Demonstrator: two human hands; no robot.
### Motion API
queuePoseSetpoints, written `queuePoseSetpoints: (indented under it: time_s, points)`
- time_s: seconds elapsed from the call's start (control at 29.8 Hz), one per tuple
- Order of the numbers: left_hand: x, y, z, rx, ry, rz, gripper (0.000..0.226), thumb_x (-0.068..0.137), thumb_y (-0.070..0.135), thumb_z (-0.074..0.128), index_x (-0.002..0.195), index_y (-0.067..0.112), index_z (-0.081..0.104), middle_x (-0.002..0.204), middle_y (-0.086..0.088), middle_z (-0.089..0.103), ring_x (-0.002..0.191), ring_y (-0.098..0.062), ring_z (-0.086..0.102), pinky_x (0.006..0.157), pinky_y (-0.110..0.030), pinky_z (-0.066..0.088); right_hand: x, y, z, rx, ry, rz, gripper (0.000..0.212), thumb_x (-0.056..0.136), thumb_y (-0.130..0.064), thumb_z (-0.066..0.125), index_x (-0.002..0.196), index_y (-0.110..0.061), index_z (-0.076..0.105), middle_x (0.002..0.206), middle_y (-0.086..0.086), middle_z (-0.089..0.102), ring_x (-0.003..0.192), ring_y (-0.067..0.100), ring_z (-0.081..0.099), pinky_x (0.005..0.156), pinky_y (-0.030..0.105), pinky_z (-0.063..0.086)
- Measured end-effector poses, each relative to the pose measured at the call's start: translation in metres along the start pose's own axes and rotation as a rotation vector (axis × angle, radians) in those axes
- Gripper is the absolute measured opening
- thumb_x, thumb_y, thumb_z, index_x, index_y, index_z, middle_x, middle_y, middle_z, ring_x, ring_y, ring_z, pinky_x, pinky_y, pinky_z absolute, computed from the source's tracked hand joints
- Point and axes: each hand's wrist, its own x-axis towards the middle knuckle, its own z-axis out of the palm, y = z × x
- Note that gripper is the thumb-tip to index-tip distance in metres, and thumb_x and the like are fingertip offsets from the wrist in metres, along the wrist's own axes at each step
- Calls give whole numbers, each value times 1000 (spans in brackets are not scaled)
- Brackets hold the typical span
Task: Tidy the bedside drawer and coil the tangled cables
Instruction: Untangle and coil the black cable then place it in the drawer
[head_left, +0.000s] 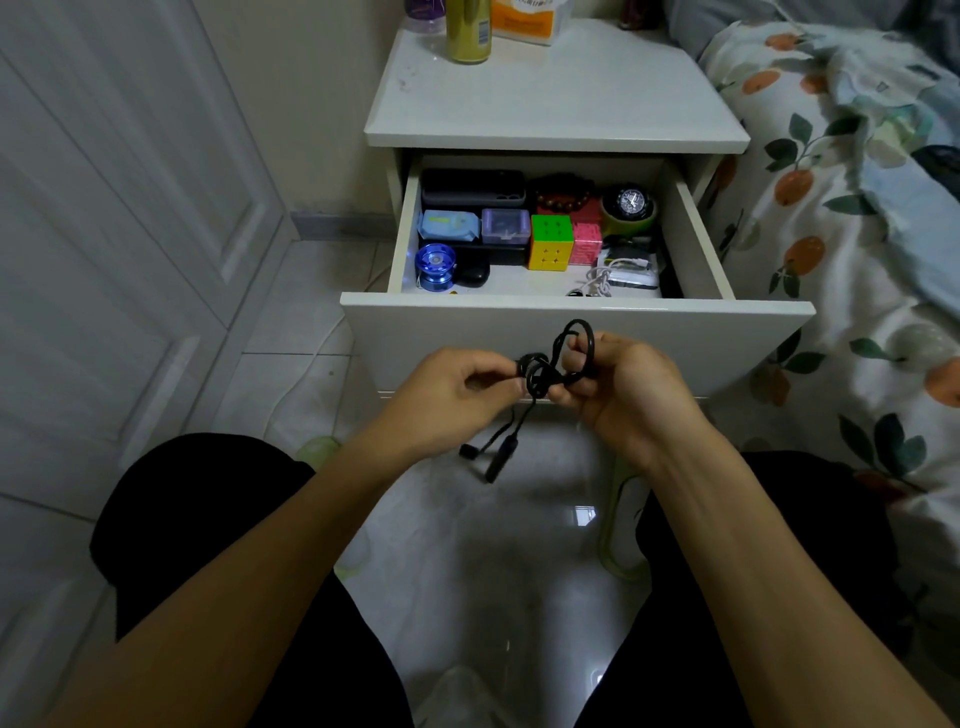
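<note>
Black cable: held in front of the drawer front, between both hands, partly wound into small loops. One loop rises above the right hand; two ends with plugs hang below the hands, above the floor.

Left hand: thumb and fingertips pinch the cable bundle at its left side.

Right hand: fingers curled round the loops, gripping the bundle at its right side.

Drawer: pulled open under the nightstand. Contents, left to right:
- dark case at the back, light blue packet and clear box in front of it
- blue yo-yo at the front left, a small black object just beside it
- cube, pink block touching it
- bead bracelet, watch on a green holder
- white cable, loose, at the front right.

Can on the nightstand top. Bed with printed cover to the right.
</note>
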Motion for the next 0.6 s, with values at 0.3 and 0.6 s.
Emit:
queuePoseSetpoints:
  time_s: [0.3,0.6]
  points:
    - [-2,2,-2,126,339,33,14,95,17,57,87,14,68,75,-1,69,68,-9,61,59,-18,48,0,7,-4,-480,20,-23,21,98,-26,53,91,-12,67,71,-2,72,54,14,58,60,29,54]
    - [-8,6,-11,289,289,269,22,99,13,53,112,14,71,87,4,70,83,-2,64,69,-8,49,-9,9,-3,-973,-119,-623,16,87,-30,72,99,-19,76,86,-10,72,80,3,66,74,22,54]
